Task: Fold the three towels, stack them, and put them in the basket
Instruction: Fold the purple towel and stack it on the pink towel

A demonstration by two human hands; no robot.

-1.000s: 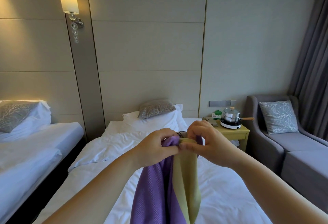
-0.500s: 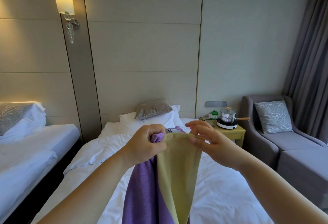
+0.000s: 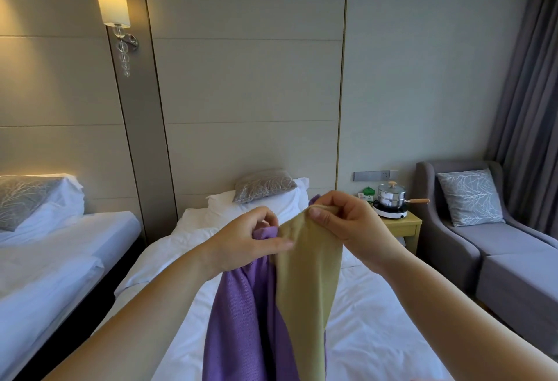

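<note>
Two towels hang in the air over the white bed (image 3: 377,335). My left hand (image 3: 247,241) grips the top of the purple towel (image 3: 244,326), which drops down past the bottom of the view. To its right, my right hand (image 3: 347,223) pinches the upper corner of the olive-yellow towel (image 3: 308,290), which hangs in front of the purple one and overlaps it. A bit of purple cloth also shows behind my right hand. A third towel and the basket are out of sight.
A grey patterned pillow (image 3: 262,184) lies at the head of the bed. A wooden nightstand (image 3: 401,226) with a steel pot (image 3: 391,196) stands to the right, then a grey armchair (image 3: 489,247). A second bed (image 3: 54,247) is on the left.
My hands have moved apart: the right hand lifted the olive-yellow towel's corner up and right, spreading it wider, while the left kept hold of the purple towel. The view shifted slightly.
</note>
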